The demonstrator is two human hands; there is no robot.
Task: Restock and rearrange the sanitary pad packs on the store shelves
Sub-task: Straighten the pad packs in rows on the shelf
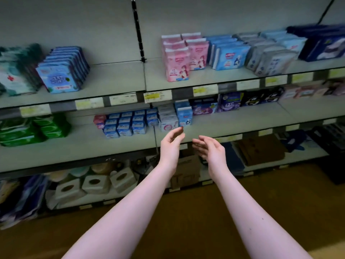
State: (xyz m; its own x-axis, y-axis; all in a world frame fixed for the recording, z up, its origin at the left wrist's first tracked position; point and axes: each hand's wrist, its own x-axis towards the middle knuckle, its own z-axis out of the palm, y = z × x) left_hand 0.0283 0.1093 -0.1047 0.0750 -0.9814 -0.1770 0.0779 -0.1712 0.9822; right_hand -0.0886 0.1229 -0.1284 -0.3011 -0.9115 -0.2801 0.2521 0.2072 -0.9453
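Grey metal store shelving fills the head view, with price labels (157, 96) along each shelf edge and a brown floor (186, 225) below. On the upper shelf (115, 77), right of the black upright (138, 28), stand pink sanitary pad packs (177, 60), then light-blue packs (227, 55), grey packs (268, 58) and dark navy packs (324, 43) at the far right. Left of the upright sits a tilted row of blue packs (63, 71). The middle shelf (242, 120) holds green packs (31, 129) at the left, a tight block of small blue packs (128, 122), a short stack of white packs (168, 118) with one blue pack (184, 114) just beside it, and purple packs (227, 101) farther right. Bare shelf lies in front of these rows.

Both hands carry nothing. The left hand (171, 144) and the right hand (211, 148) hover near the middle shelf's front edge, palms facing each other and fingers loosely bent. They are just in front of the white packs and apart from them. This looks like the reach before a grab, and the likely step is straightening that white-and-blue group. The next move calls for bracketing the soft, glossy packs from both sides and squeezing lightly, so they slide forward together without toppling.
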